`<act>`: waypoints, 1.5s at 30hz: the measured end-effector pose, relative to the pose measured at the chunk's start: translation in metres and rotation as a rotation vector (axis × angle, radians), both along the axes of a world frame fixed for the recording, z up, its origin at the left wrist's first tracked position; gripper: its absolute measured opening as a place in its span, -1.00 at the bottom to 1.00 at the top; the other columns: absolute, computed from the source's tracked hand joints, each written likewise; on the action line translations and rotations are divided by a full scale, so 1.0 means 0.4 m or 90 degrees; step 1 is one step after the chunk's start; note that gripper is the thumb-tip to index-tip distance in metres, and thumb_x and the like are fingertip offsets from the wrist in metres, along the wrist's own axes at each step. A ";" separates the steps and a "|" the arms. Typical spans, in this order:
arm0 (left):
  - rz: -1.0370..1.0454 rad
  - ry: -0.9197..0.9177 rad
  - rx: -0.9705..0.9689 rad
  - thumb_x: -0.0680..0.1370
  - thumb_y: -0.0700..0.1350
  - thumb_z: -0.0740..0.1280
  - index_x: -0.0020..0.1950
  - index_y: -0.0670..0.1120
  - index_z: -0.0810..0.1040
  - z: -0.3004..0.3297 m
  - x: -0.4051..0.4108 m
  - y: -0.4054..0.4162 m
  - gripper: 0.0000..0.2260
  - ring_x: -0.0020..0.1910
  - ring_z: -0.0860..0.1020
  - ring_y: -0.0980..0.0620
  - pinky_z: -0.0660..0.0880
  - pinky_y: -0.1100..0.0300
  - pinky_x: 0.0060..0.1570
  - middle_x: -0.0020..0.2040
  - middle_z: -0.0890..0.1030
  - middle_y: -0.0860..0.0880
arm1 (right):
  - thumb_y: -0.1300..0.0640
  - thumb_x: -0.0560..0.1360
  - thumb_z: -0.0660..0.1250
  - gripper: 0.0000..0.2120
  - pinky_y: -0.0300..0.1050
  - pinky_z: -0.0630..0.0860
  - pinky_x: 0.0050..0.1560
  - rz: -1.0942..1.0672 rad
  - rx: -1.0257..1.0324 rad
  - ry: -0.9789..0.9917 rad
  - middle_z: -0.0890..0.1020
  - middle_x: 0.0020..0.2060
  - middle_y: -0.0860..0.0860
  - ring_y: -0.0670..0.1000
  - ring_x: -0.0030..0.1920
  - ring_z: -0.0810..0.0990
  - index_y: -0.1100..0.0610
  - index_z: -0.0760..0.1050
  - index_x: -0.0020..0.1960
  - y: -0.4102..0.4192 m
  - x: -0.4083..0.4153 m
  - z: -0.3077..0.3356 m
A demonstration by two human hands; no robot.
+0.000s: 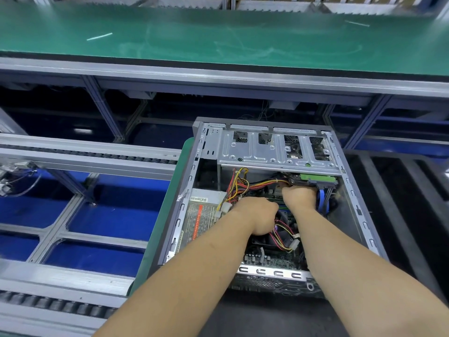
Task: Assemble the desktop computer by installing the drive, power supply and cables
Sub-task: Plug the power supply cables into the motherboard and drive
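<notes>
Case: the open computer case [345, 181] lies on its side on a green mat [155, 242], with the drive cage [272, 152] at the far end
Power supply: the power supply [201, 220] sits already in the left part of the case, and its bundle of coloured wires [257, 184] runs across to the right
Drive: the drive [315, 178] is just under the cage, its green board edge showing; a blue cable [322, 199] hangs below it
Left hand: the left hand [257, 216] is low over the board [272, 260], knuckles up and fingers curled under; what it holds I cannot tell
Right hand: the right hand [300, 197] reaches up to the back of the drive, fingers bent around the plug end of the wires there (the fingertips themselves are hidden)
Step in hand: I judge it is the connecting of the power plug to the drive
How to do it well: line the plug straight with the socket before pushing, because the L-shaped key fits only one way; push evenly, not at an angle
Support: the other hand should keep the loose wires away from the fan, so nothing is pulled tight
Risk: a forced plug may break the thin socket edge
Still to do: I think the blue cable needs checking at both ends
</notes>
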State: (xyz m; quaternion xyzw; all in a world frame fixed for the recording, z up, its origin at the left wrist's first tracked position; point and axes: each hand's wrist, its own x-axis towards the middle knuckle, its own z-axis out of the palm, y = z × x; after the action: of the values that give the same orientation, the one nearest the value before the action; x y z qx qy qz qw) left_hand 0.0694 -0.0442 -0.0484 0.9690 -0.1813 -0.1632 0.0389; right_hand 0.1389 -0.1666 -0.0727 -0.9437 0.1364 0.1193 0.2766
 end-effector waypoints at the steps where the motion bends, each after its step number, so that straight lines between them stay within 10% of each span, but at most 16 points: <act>1: -0.001 0.000 0.000 0.58 -0.15 0.17 0.26 -0.14 0.45 0.001 0.000 0.000 -0.73 0.07 0.55 -0.23 0.44 -0.01 -0.15 0.15 0.58 -0.19 | 0.28 0.61 0.09 -0.65 -0.23 0.13 -0.39 0.000 0.010 0.002 0.33 -0.41 0.02 0.06 -0.31 0.39 0.14 0.22 -0.35 0.000 -0.003 0.003; 15: -0.004 0.008 -0.001 0.59 -0.16 0.16 0.26 -0.15 0.45 0.000 0.002 0.001 -0.74 0.02 0.54 -0.21 0.42 0.00 -0.18 0.12 0.58 -0.18 | 0.20 0.51 0.19 -0.62 -0.18 0.16 -0.41 -0.013 0.068 0.039 0.27 -0.51 0.01 0.06 -0.45 0.25 0.08 0.13 -0.42 -0.002 0.012 -0.021; 22: 0.006 0.007 -0.001 0.58 -0.15 0.18 0.28 -0.13 0.45 -0.009 0.004 -0.002 -0.72 0.09 0.55 -0.24 0.43 -0.01 -0.16 0.16 0.58 -0.19 | 0.23 0.63 0.12 -0.77 -0.24 0.35 -0.19 -0.059 0.110 0.046 0.40 -0.36 0.02 0.08 -0.18 0.46 0.15 0.37 -0.20 -0.005 0.015 -0.023; 29: -0.003 0.003 -0.006 0.59 -0.13 0.18 0.28 -0.14 0.44 -0.008 0.003 0.000 -0.72 0.07 0.55 -0.23 0.43 -0.01 -0.16 0.16 0.58 -0.19 | 0.22 0.66 0.05 -0.62 -0.25 0.17 -0.41 0.037 -0.012 0.083 0.39 -0.41 0.06 0.04 -0.41 0.31 0.16 0.28 -0.34 -0.007 0.027 -0.014; 45: 0.001 0.003 0.000 0.60 -0.14 0.17 0.27 -0.14 0.44 -0.003 0.000 0.000 -0.74 0.09 0.55 -0.22 0.47 -0.03 -0.11 0.17 0.58 -0.19 | 0.06 0.69 0.08 -0.61 -0.15 0.31 -0.29 0.090 -0.073 0.100 0.48 -0.34 0.11 0.11 -0.21 0.45 0.23 0.51 -0.17 -0.013 0.053 -0.021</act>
State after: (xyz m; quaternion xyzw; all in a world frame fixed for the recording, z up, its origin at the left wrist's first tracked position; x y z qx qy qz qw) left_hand 0.0695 -0.0441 -0.0497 0.9688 -0.1802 -0.1653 0.0391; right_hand 0.1602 -0.1716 -0.0809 -0.9531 0.0970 0.2039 0.2015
